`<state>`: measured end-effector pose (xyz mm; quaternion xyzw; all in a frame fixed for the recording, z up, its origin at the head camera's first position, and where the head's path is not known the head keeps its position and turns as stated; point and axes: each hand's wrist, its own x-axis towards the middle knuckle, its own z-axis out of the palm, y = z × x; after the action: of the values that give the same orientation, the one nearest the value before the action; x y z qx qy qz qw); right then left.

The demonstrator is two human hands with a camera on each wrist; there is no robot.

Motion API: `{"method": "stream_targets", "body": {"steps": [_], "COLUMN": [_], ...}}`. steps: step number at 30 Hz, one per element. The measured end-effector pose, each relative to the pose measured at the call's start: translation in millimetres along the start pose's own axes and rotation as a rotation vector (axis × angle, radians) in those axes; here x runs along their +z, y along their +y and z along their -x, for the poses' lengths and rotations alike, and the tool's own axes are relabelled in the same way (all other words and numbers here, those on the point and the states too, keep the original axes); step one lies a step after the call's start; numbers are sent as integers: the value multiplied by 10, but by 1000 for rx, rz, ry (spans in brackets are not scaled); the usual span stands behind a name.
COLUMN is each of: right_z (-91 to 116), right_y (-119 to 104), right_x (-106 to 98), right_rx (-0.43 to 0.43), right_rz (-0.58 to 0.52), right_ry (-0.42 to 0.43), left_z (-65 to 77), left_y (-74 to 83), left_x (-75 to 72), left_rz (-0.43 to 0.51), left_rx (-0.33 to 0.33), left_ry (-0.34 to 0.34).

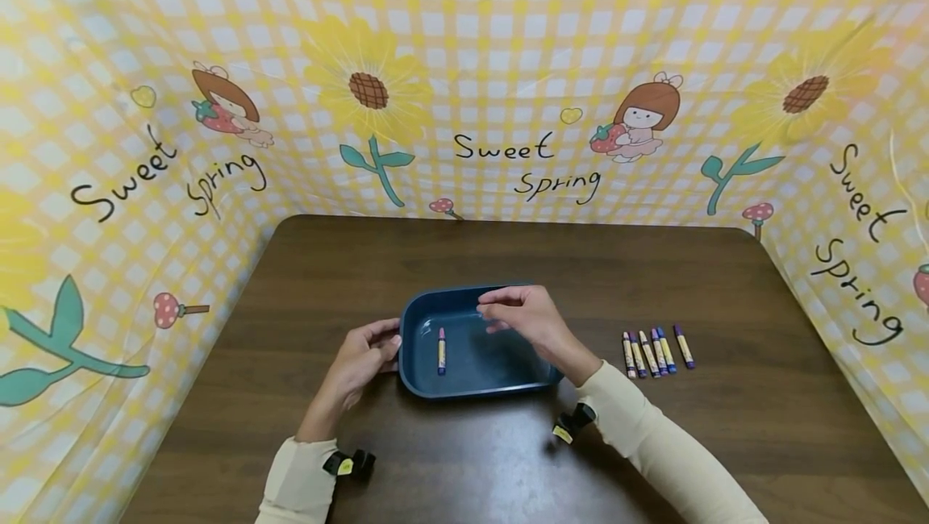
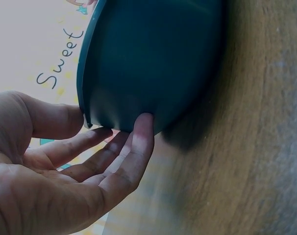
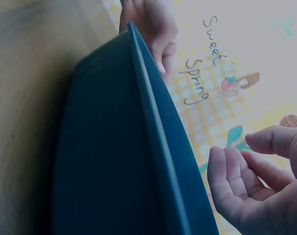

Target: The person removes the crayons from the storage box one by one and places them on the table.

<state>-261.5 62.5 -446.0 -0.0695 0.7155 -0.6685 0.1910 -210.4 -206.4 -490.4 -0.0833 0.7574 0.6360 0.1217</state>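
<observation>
A dark blue tray [image 1: 479, 388] sits on the table, with one crayon [image 1: 441, 353] lying in its left part, pink-tipped with a yellow wrapper. My left hand [image 1: 360, 359] holds the tray's left end. In the left wrist view, the thumb of that left hand [image 2: 65, 166] lies at the tray's rim and the fingers curve against its outer wall [image 2: 153, 63]. Over the right half of the tray hovers my right hand [image 1: 526, 318]. The right wrist view shows this right hand [image 3: 261, 186] with loosely bent fingers, thumb apart from them, and nothing between.
Several crayons [image 1: 648, 355] lie in a row on the brown wooden table [image 1: 348, 266], right of the tray; one crayon [image 1: 684, 346] lies slightly apart. Yellow checked cloth [image 1: 464, 64] surrounds the table's back and sides. Each sleeve carries a black wrist camera [image 1: 573, 423].
</observation>
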Motion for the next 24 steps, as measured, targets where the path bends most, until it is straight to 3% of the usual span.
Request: {"method": "stream_targets", "body": {"steps": [8,18,24], "right_z": [109,-86,-119], "right_y": [-151,96,86], "right_x": [219,402,490], "right_rx": [11,29,62], "right_rz": [34,12,45], "right_ry": [-58,-119,-140], "left_z": [6,-3,4], "left_y": [10,-22,1], "left_x": [7,12,17], "left_rz": [-2,2,11], "left_rx": [7,3,1], "left_ry": [5,17,15]}}
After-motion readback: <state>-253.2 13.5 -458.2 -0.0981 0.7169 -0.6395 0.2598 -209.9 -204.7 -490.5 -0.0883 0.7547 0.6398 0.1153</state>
